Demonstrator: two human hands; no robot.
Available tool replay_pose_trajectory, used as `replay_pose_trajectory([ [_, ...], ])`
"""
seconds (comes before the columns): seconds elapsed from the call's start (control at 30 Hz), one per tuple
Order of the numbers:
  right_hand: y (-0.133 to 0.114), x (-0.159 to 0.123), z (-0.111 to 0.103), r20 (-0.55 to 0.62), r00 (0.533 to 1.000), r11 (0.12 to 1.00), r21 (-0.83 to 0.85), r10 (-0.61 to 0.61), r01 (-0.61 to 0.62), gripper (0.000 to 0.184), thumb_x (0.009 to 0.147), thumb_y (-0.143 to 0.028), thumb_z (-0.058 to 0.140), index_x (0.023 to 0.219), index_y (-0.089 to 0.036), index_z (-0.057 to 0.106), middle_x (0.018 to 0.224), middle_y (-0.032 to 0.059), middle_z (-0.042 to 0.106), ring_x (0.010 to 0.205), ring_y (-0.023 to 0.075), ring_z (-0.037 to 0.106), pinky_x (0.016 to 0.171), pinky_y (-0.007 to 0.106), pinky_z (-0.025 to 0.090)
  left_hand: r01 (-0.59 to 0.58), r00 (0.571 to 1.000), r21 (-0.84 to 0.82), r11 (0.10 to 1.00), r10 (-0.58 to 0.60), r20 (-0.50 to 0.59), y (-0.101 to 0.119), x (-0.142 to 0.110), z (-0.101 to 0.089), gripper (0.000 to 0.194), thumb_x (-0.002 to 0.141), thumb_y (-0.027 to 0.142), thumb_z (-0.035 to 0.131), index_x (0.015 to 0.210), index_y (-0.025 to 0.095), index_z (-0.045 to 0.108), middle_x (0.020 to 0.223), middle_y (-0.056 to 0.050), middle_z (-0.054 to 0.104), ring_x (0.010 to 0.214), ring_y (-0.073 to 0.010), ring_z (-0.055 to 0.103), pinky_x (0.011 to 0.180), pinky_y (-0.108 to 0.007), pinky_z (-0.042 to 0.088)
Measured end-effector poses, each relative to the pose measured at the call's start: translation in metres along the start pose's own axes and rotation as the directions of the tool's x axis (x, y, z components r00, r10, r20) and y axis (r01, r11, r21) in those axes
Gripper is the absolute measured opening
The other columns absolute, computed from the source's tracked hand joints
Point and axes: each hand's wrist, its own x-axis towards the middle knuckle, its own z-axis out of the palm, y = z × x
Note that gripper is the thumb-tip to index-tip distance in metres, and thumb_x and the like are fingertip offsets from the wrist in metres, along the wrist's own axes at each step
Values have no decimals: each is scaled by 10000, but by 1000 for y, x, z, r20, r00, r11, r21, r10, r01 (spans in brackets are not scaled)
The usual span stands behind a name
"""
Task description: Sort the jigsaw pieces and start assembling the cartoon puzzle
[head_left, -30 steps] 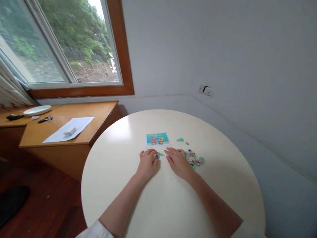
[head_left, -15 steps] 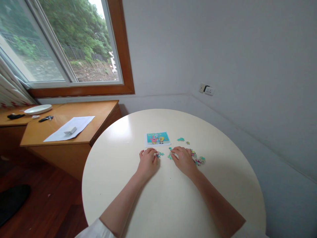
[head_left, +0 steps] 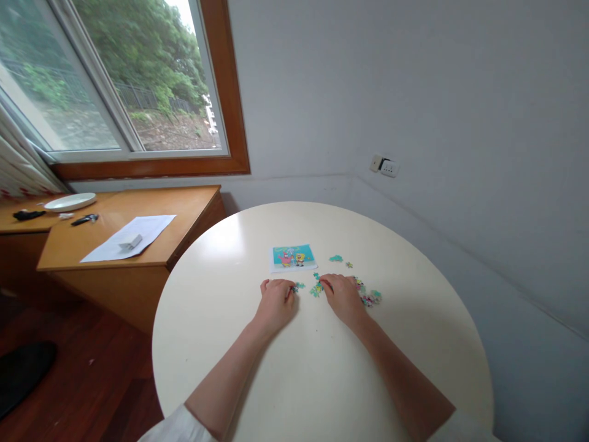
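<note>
My left hand (head_left: 277,301) rests on the white round table with its fingers curled round the near edge of a few teal and dark puzzle pieces (head_left: 300,286). Opposite it, my right hand (head_left: 343,294) has thumb and fingers drawn together at a small cluster of teal and yellow puzzle pieces (head_left: 316,289). Its fingertips partly cover that cluster. Beyond both hands lies a reference picture (head_left: 294,256) of cartoon figures on a teal ground. A loose heap of puzzle pieces (head_left: 372,299) is partly hidden behind my right hand.
Farther back on the round table (head_left: 294,380) lie a teal piece (head_left: 335,259) and a small yellowish piece (head_left: 349,265). At the left, a wooden desk (head_left: 193,209) holds a paper sheet (head_left: 156,224), a small white box (head_left: 130,242) and a white plate (head_left: 71,202).
My right hand has moved right and drawn its fingers together, uncovering puzzle pieces between the hands. My left hand stays in place, its fingers a little more curled.
</note>
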Motion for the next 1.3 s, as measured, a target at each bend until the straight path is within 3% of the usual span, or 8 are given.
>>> replay_pose_trajectory([
  [0.23,7,2,9,-43,999,992,129,-5,10,221,858,-155,435,950,-182,634,947,60,690,859,187,615,801,306,395,-17,999,-8,1000,17,46,2,1,-2,290,765,99,414,918,193,643,946,-49,689,964,-199,580,980,-450,279],
  [0.5,-2,0,16,-85,990,970,206,-116,131,227,869,-181,437,953,-196,647,963,62,690,881,182,618,825,323,411,-101,989,-30,994,103,106,6,-1,-4,293,746,116,439,908,217,661,944,-44,691,953,-193,588,983,-427,299],
  [0.63,-4,0,17,-90,988,967,212,-126,143,230,865,-178,447,984,-193,643,970,62,689,871,176,623,816,312,427,-140,985,12,990,138,102,9,-4,-6,314,744,165,488,1019,234,623,1225,-64,576,1157,-223,480,1039,-487,222],
  [0.8,-4,0,15,-110,990,974,198,-92,113,221,862,-172,457,977,-185,645,958,65,692,861,183,625,829,322,423,-212,948,57,976,191,255,12,-8,-8,471,769,312,544,1227,218,490,1381,-115,418,1286,-283,342,1051,-606,70],
  [0.97,-3,-1,15,-110,988,966,224,-109,132,225,858,-164,453,965,-194,649,969,58,691,881,177,622,827,312,430,-187,966,81,979,168,197,12,-7,-11,258,803,254,491,1027,237,618,1206,-76,588,1160,-229,478,1064,-564,82],
  [1.1,-4,-1,16,-113,982,942,281,-154,181,231,864,-161,438,952,-210,645,959,42,689,884,171,616,825,313,432,-197,971,98,976,180,159,14,-5,-17,200,793,207,462,807,225,661,967,-40,672,967,-195,567,1037,-487,213],
  [1.2,-5,-1,16,-122,979,933,303,-163,193,215,862,-159,442,906,-207,648,920,39,690,860,173,613,807,315,431,-220,966,104,970,201,161,15,-3,-17,200,770,173,456,696,197,641,767,-41,664,816,-182,589,910,-369,367],
  [1.3,-7,-2,15,-121,979,933,305,-161,191,212,849,-137,451,881,-196,652,902,46,689,857,176,609,802,320,427,-227,967,108,968,211,145,13,-2,-14,198,765,165,453,654,188,616,691,-41,638,740,-177,584,770,-301,414],
])
